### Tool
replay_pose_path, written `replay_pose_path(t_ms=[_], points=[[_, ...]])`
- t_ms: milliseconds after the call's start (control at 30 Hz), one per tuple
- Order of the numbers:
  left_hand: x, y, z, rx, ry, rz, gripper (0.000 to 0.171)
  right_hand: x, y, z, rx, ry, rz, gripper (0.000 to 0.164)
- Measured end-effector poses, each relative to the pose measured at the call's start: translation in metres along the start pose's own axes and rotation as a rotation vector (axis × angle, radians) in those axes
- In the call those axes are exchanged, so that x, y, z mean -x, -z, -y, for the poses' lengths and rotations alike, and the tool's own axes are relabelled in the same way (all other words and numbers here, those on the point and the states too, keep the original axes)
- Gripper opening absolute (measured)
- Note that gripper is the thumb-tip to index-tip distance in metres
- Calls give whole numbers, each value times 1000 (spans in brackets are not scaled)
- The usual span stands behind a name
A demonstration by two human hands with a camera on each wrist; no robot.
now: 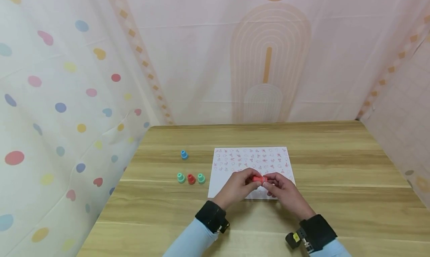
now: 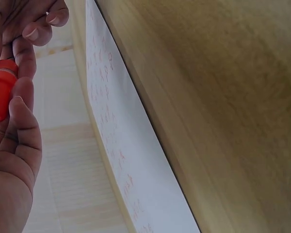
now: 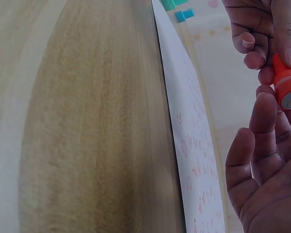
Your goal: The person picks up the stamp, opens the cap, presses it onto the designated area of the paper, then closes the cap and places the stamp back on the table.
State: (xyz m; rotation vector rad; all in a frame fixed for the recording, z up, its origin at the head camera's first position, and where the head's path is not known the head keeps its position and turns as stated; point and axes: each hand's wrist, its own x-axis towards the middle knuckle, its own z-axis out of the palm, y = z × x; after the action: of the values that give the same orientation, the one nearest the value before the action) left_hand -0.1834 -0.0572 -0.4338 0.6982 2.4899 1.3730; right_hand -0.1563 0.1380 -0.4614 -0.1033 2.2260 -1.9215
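Note:
Above the front part of a white sheet (image 1: pixel 221 184) printed with rows of small red figures, both hands meet at one orange-red toy stamp (image 1: pixel 260 179). My left hand (image 1: pixel 236 186) pinches its left end between thumb and fingers. At the other end, the right hand (image 1: pixel 287 193) grips it with thumb and fingertips. A pale ring runs round the stamp (image 2: pixel 4 85) in the left wrist view. The right wrist view shows a round end with a figure on the stamp (image 3: pixel 286 90); fingers cover part of its body.
Left of the sheet stand a green stamp (image 1: pixel 181 178), a red stamp (image 1: pixel 191 179) and another green stamp (image 1: pixel 201 178) in a row. Behind them is a blue stamp (image 1: pixel 184 155). The wooden table (image 1: pixel 336 167) is bordered by patterned curtains (image 1: pixel 201 63).

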Motion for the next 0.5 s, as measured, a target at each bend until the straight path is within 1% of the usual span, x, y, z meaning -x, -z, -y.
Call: replay_pose_path(t_ms=[67,233,500], points=[[0,-1,1,15,6,-3,14,0,0,0,2,1,-1,27],[0,-2,2,45,-5,-1,13,0,-1,-1,-19,3,-1,22],[-1,0,-1,14,-36,9,12,1,-1,2,-41,12,-9,21]])
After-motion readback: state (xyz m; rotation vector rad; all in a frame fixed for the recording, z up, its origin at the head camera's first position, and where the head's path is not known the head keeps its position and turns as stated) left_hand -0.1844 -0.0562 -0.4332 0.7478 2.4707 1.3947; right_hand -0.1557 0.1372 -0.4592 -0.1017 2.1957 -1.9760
